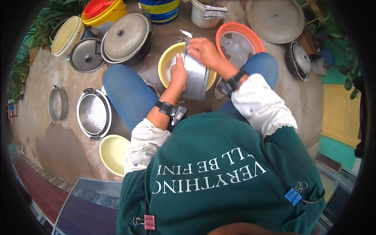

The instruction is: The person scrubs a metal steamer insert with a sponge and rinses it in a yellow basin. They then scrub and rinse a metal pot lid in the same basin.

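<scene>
A metal pot (197, 79) is tilted on its side over a yellow plastic basin (162, 63) between my knees. My left hand (178, 75) grips the pot at its near left side, with the thumb up along the rim. My right hand (205, 52), slightly blurred, is at the far part of the pot's rim with its fingers bent. Whether anything lies under those fingers is hidden. Just beyond the rim a small white object (185, 33) shows; its kind is unclear. Right of the pot stands an orange basin (218, 36) of cloudy, foamy water.
Left on the concrete ground are a lidded pot (126, 38), a pot lid (87, 55), two steamer pots (94, 113) (58, 104) and a pale yellow basin (113, 152). Buckets (160, 10) stand ahead. A large round lid (274, 19) and a small lidded pan (299, 60) lie right.
</scene>
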